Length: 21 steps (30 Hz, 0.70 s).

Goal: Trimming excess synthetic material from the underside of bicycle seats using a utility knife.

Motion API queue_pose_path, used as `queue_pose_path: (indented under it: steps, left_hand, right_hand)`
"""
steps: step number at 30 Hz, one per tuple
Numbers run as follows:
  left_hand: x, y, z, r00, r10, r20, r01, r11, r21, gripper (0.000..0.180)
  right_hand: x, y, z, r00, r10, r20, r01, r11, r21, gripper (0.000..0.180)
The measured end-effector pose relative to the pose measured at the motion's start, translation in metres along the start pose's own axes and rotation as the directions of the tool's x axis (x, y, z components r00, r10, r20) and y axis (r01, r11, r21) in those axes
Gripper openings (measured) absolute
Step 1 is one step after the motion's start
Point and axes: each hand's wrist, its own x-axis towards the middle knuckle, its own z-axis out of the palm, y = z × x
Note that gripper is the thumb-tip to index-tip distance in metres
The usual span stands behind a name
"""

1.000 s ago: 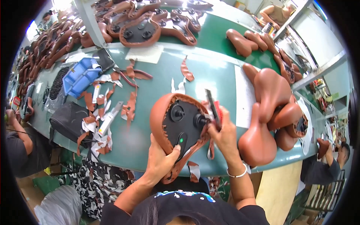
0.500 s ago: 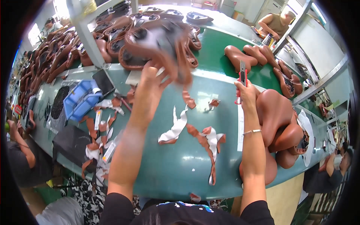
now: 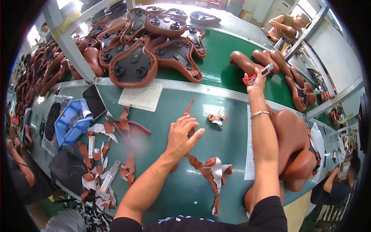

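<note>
My left hand lies palm down over leather scraps on the green table, its thumb held apart from its fingers. A brown strip sticks out beyond the fingertips; the hand hides what lies under it. To its right is a brown and white scrap. My right hand is closed round a red-handled utility knife with its silver end pointing up and right. Beyond my left hand, a brown saddle lies underside up at the front of a heap. Rounded brown saddles sit beside my right forearm.
At the left are a blue plastic tray, a dark flat device, red-handled pliers and a silver blade among scraps. Paper sheets lie near the metal ledge. A post rises at the left. Other people work around.
My left hand has let go of the saddle, now on the heap, and come down onto the scraps. The knife in my right hand has tilted to the right.
</note>
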Motion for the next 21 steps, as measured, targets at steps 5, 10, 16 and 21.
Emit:
queue_pose_path:
  steps: [5, 10, 16, 21]
  left_hand:
    - [-0.002, 0.004, -0.021, 0.933, -0.177, -0.314, 0.013, 0.887, -0.461, 0.028]
    - [-0.03, 0.036, -0.047, 0.902, -0.432, 0.019, 0.251, 0.487, -0.836, 0.033]
    - [-0.099, 0.036, -0.097, 0.688, -0.629, 0.362, 0.619, 0.25, -0.744, 0.036]
    - [-0.112, 0.061, -0.147, 0.686, -0.598, 0.416, 0.687, 0.342, -0.641, 0.053]
  right_hand:
    - [-0.147, -0.069, 0.002, 0.878, 0.09, 0.471, 0.2, 0.824, -0.529, 0.034]
    - [-0.34, -0.095, -0.046, 0.163, 0.128, 0.978, 0.987, -0.023, -0.162, 0.041]
    - [-0.416, -0.081, -0.121, 0.123, 0.374, 0.919, 0.876, 0.395, -0.278, 0.043]
    - [-0.389, -0.103, -0.148, 0.521, 0.255, 0.815, 0.703, 0.414, -0.579, 0.05]
